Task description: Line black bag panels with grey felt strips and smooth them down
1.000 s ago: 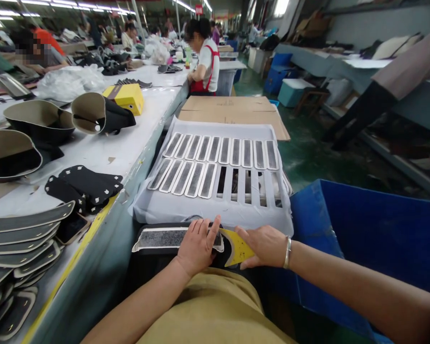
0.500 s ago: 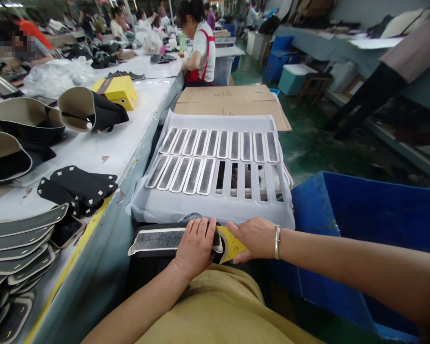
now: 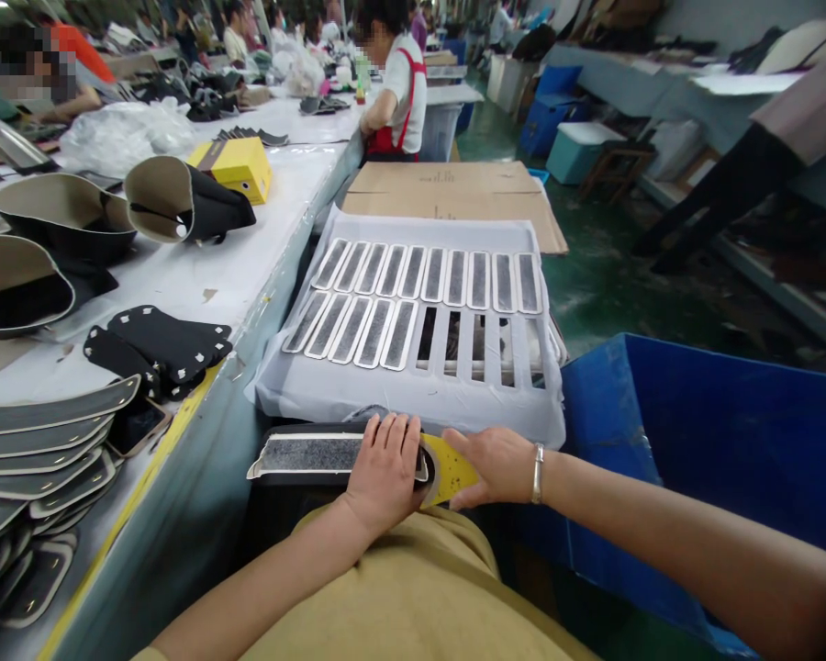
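Observation:
Low in the middle, a dark strip with a white border (image 3: 308,453) lies lengthwise over a long black block (image 3: 295,482). My left hand (image 3: 389,464) grips the strip's right part against the block, fingers laid across it and thumb hidden. Just to the right, my right hand (image 3: 499,466) pinches a flat yellow tool (image 3: 451,470) whose curved notch meets the block's end. Whether the tool touches the strip, I cannot tell. Beyond my hands, a cloth-covered slotted board (image 3: 399,390) bears two rows of similar strips (image 3: 433,275).
On the left table (image 3: 172,285) are stacked grey pieces (image 3: 48,431), black pieces (image 3: 161,344), boot-like uppers (image 3: 185,197) and a yellow box (image 3: 238,168). A blue bin (image 3: 606,431) stands at the right, cardboard (image 3: 447,188) behind the board. A co-worker (image 3: 403,92) sits farther back.
The whole view has shifted slightly, the table's things moving a little right. Both hands keep their grip on the strip and the yellow tool, with little other movement.

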A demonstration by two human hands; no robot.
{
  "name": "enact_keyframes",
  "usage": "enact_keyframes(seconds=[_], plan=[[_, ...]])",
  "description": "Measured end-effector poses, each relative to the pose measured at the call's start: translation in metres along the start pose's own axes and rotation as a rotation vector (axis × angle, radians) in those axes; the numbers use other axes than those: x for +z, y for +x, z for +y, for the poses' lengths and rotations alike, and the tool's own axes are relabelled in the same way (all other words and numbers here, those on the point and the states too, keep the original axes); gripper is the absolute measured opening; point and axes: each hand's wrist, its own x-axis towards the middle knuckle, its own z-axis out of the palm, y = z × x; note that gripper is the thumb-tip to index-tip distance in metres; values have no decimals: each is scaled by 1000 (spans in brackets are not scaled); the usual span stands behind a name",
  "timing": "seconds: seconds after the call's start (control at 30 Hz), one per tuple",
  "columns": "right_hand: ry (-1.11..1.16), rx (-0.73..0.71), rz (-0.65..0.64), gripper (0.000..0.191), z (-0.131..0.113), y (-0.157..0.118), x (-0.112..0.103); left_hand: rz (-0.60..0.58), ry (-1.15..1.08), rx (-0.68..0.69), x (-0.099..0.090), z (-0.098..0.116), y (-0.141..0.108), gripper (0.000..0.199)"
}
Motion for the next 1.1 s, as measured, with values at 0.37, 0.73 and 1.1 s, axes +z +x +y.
enact_keyframes(seconds=[0.37,0.73,1.1], plan=[[-3,-18,24,67,4,-14,0,177,40,45,10,0,4,65],[244,-12,-140,57,4,1,-10,210,46,66,11,-1,3,75],[530,-48,-517,59,12,19,-26,291,127,103,21,-4,0,63]])
